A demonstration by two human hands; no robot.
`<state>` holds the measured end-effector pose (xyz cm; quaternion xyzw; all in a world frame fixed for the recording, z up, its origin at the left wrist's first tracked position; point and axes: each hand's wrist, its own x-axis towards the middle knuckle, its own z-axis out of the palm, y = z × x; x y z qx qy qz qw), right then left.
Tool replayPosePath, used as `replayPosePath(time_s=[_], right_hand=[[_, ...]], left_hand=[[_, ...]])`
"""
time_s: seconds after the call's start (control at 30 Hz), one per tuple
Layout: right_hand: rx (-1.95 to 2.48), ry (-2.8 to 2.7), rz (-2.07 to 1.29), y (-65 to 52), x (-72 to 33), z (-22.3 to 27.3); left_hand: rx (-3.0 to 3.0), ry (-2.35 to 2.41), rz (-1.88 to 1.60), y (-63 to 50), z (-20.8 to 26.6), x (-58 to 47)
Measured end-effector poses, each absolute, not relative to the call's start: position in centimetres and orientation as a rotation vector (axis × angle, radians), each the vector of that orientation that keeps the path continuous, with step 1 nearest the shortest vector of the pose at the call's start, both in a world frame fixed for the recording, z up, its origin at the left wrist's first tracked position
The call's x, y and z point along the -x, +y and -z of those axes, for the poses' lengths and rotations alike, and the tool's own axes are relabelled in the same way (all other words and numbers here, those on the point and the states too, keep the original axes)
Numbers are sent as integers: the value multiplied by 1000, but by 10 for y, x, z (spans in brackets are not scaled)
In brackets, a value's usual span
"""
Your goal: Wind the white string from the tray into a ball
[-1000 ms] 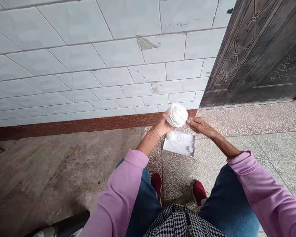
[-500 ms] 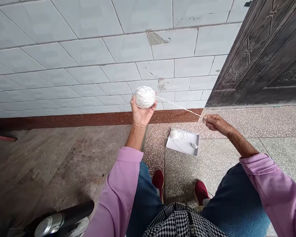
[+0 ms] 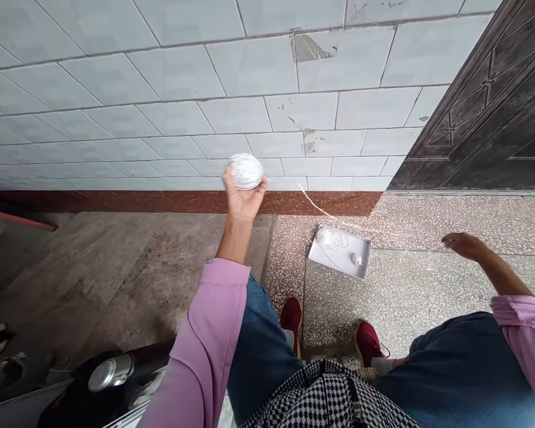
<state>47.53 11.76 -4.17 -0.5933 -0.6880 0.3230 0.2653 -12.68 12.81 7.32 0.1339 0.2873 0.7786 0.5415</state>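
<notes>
The left hand (image 3: 243,205) gripped a ball of white cord (image 3: 246,171), fingers and thumb curled round its underside; the ball was held up before the tiled wall (image 3: 169,128); a white strand (image 3: 311,200) arced to the right of the ball, its far run blurred; the right hand (image 3: 466,245) was well apart, above the speckled floor (image 3: 428,285), and whether its fingers were closed on the strand could not be told; a shallow white box (image 3: 362,245) on the floor between the feet and the wall contained a coil of white cord (image 3: 330,238) and a small shiny object (image 3: 357,259).

left hand (image 3: 243,201): grips ball (image 3: 246,171) | right hand (image 3: 466,245): well apart, grip unclear | strand (image 3: 317,207): between them, blurred | box (image 3: 323,256): on floor (image 3: 405,279), coil (image 3: 331,239) inside
</notes>
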Motion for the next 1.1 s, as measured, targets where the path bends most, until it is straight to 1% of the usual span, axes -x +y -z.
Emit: replayPosePath(time_s=[0.07,0.13,0.33,0.47,0.63,0.8,1.0,1.1], right_hand=[[1702,-1807,-839,129,-445,30],[1698,-1778,-904,139,-404,14],[1173,-1626,-1260,136,-261,-36],[1038,-1563,-1426,128,-217,-45],[1095,-1624,-1395,129,-237,-36],[1167,-1686,-1404,127,-275,-32],[1386,-1654,-1417,122,-336,-23],[1574,-1600,-1353,120,-377,-19]], left_hand=[[-351,708,-1706,131,-68,99],[-399,701,-1575,134,-62,69],[-656,663,-1218,135,-46,-2],[-756,684,-1153,134,-44,-20],[-669,719,-1197,139,-46,-14],[-485,757,-1393,151,-48,12],[-364,872,-1650,166,-37,76],[-300,997,-1772,172,-26,119]])
